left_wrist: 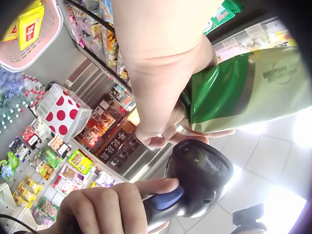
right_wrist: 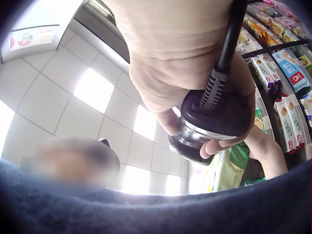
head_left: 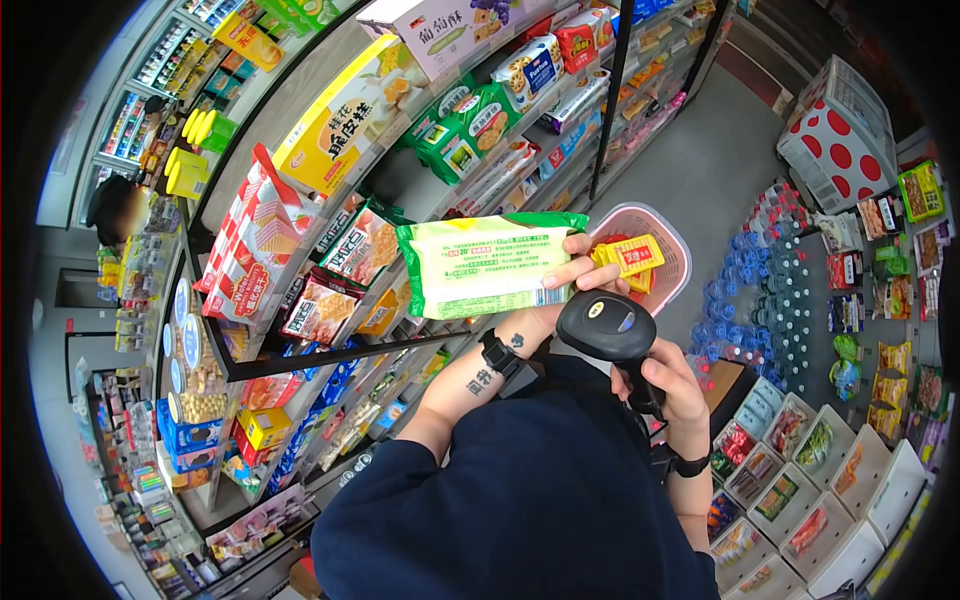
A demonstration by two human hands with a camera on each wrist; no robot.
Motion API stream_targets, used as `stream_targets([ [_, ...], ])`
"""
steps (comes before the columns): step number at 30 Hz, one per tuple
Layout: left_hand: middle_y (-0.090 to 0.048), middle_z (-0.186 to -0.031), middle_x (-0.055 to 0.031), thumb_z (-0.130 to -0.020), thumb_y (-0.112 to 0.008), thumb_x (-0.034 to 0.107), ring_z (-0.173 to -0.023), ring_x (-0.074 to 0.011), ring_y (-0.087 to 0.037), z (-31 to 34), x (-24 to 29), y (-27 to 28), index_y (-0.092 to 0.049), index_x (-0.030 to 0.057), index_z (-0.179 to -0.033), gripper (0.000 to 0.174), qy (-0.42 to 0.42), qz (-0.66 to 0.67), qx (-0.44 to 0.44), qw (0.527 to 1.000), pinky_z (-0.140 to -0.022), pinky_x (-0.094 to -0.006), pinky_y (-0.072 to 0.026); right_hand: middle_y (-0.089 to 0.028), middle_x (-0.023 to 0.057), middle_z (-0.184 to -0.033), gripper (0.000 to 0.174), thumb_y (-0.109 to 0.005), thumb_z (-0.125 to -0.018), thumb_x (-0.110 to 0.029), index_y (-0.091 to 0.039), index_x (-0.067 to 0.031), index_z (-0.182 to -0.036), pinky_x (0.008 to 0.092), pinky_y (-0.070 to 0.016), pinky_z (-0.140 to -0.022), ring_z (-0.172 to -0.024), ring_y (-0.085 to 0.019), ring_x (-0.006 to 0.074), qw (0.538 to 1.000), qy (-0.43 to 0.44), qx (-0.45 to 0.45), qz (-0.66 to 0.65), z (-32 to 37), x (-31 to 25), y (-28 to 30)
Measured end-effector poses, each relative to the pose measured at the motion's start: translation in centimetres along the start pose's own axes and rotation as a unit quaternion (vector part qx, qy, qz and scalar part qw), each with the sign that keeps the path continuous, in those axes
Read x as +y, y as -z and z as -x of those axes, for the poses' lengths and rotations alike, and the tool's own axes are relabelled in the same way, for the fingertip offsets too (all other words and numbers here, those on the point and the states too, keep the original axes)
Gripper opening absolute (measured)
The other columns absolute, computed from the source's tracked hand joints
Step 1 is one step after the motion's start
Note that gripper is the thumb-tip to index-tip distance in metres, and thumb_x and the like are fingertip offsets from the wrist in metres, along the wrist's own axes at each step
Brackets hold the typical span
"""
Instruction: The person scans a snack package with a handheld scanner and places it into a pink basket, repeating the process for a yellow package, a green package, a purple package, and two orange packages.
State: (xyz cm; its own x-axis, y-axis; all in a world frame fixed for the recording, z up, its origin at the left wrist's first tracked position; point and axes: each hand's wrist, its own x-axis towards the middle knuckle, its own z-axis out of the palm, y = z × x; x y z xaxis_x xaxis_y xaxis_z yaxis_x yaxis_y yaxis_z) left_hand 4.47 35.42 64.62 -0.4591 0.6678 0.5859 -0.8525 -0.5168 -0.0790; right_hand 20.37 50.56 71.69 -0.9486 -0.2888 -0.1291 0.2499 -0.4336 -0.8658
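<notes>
In the head view, my left hand (head_left: pixel 575 283) grips one end of a green and pale-yellow snack packet (head_left: pixel 480 265). Printed text and a barcode (head_left: pixel 551 296) face up on the packet. My right hand (head_left: pixel 678 385) is wrapped round the handle of a black barcode scanner (head_left: pixel 605 325), its head close beside the barcode end of the packet. The left wrist view shows my right thumb on the scanner's blue trigger button (left_wrist: pixel 168 199), and the packet's shiny green end (left_wrist: pixel 219 92) in my left hand. From the scanner's base runs a black cord (right_wrist: pixel 214 87) in the right wrist view.
A pink basket (head_left: pixel 677 245) holding yellow packets (head_left: pixel 638 257) stands beyond my hands. Snack shelves (head_left: pixel 400 135) run along the left. On the right are bottled drinks (head_left: pixel 760 270), a red-dotted box (head_left: pixel 835 140) and white bins (head_left: pixel 855 475). Another person (head_left: pixel 125 207) is at far left.
</notes>
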Motion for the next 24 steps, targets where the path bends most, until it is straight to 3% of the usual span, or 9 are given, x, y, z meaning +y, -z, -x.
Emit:
stream_targets([
  [14, -0.068, -0.069, 0.0123, -0.107, -0.036, 0.036, -0.096, -0.0093, -0.052, 0.07, -0.5, -0.38, -0.062, 0.0233, -0.112, 0.029, -0.01, -0.011, 0.015, 1.0, -0.117, -0.036, -0.0229, -0.068, 0.0187, -0.087, 0.063, -0.062, -0.096, -0.048, -0.06, 0.0077, -0.125, 0.0285, -0.0522, -0.065, -0.071, -0.065, 0.0188, 1.0, -0.004, -0.01, -0.001, 0.46, -0.02, 0.14],
  [16, -0.068, -0.069, 0.0123, -0.107, -0.036, 0.035, -0.095, -0.0091, -0.052, 0.05, -0.57, -0.59, -0.062, 0.0234, -0.111, 0.028, -0.01, -0.011, 0.018, 1.0, -0.116, -0.0357, -0.0235, -0.068, 0.0148, -0.09, 0.056, -0.058, -0.1, -0.043, -0.06, 0.0091, -0.121, 0.0289, -0.0528, -0.07, -0.075, -0.064, 0.0171, 1.0, -0.016, -0.02, -0.014, 0.64, -0.07, 0.26],
  [24, -0.068, -0.068, 0.012, -0.108, -0.036, 0.035, -0.094, -0.0084, -0.051, 0.43, -0.71, -0.78, -0.062, 0.0236, -0.11, 0.028, -0.01, -0.014, 0.031, 0.999, -0.114, -0.0345, -0.0236, -0.068, 0.0154, -0.088, 0.055, -0.056, -0.101, -0.043, -0.062, 0.0096, -0.116, 0.0293, -0.0532, -0.069, -0.074, -0.065, 0.0177, 0.999, -0.025, -0.032, -0.009, 0.85, -0.02, 0.22],
])
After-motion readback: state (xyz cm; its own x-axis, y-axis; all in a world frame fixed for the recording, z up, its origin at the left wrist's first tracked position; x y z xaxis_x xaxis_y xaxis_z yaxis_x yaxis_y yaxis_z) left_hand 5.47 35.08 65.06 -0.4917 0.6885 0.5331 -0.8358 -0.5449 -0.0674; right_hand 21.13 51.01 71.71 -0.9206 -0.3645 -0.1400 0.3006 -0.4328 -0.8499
